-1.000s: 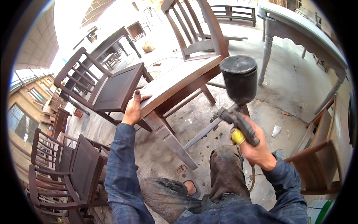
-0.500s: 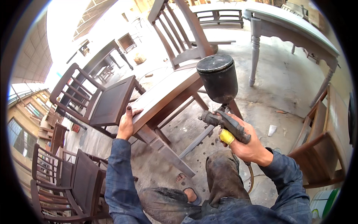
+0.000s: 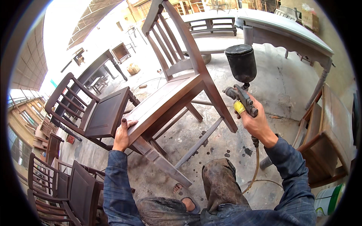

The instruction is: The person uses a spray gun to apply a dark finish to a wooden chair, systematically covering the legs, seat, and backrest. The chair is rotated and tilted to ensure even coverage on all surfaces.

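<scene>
A brown wooden chair point(image 3: 166, 101) with a slatted back stands tilted in front of me. My left hand point(image 3: 122, 136) grips the near left corner of its seat, thumb on top and dark at the tip. In my right hand point(image 3: 256, 118) is a spray gun point(image 3: 243, 98), its handle wrapped by my fingers, with yellow wrapping at the front of the grip. A black paint cup point(image 3: 241, 64) sits upright on top of the gun. From the handle's lower end a thin hose point(image 3: 257, 162) runs down toward the floor. The gun is apart from the chair, to its right.
A darker chair point(image 3: 103, 116) stands close on the left, with stacked chairs point(image 3: 81, 192) at lower left. A grey table point(image 3: 286, 35) stands far right. Wooden furniture point(image 3: 324, 139) and a white-green bucket point(image 3: 327, 199) are on the right. Dark spots mark the concrete floor point(image 3: 222, 150).
My right hand has carried the spray gun up and to the right, away from the chair. The left hand still holds the seat corner. The view has shifted slightly.
</scene>
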A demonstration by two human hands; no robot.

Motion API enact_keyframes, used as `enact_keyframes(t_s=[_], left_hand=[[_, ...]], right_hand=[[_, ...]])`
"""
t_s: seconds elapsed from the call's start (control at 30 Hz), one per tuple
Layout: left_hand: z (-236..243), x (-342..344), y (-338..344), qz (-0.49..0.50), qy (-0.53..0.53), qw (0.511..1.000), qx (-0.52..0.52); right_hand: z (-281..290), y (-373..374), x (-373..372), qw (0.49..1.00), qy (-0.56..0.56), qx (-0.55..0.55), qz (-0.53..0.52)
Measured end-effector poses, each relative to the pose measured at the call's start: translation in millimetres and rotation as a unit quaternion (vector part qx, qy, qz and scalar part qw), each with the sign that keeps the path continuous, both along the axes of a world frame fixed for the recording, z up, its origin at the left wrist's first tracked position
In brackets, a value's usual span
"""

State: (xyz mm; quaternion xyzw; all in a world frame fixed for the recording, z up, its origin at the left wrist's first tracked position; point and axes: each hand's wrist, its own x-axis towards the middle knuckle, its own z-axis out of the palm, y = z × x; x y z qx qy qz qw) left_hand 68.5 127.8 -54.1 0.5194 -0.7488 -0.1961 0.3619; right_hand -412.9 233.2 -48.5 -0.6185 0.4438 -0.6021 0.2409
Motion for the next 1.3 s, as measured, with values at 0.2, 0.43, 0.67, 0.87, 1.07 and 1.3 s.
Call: enact_keyframes(t_s=[0.2,0.43,0.67,0.87,1.07,1.3], left_hand=[[0.4,3.6,6.9,-0.014,0.070,0.996,0.049],[-17.6,48.0,22.3,-0.110,0.207,0.971,0.057],[-26.0,36.1,29.5,-0.044,-0.026,0.997,-0.050],[-58.4,34.7,15.8,-0.003,-0.022,0.984,-0.177],[-70.1,39.4,8.6,0.033,-0.008,0.978,-0.206],[-66.5,39.7,5.8,0.042,0.018,0.979,-0.201]], right_hand=[[6.3,1.5,6.8,0.998,-0.037,0.048,0.035],[13.9,3.2,5.7,0.997,-0.033,0.063,0.028],[29.9,18.8,22.0,0.990,-0.049,0.119,0.055],[25.6,40.9,52.8,0.988,-0.005,0.089,0.130],[32.1,68.9,90.8,0.981,0.061,0.050,0.177],[37.1,88.5,135.1,0.967,0.111,0.007,0.231]])
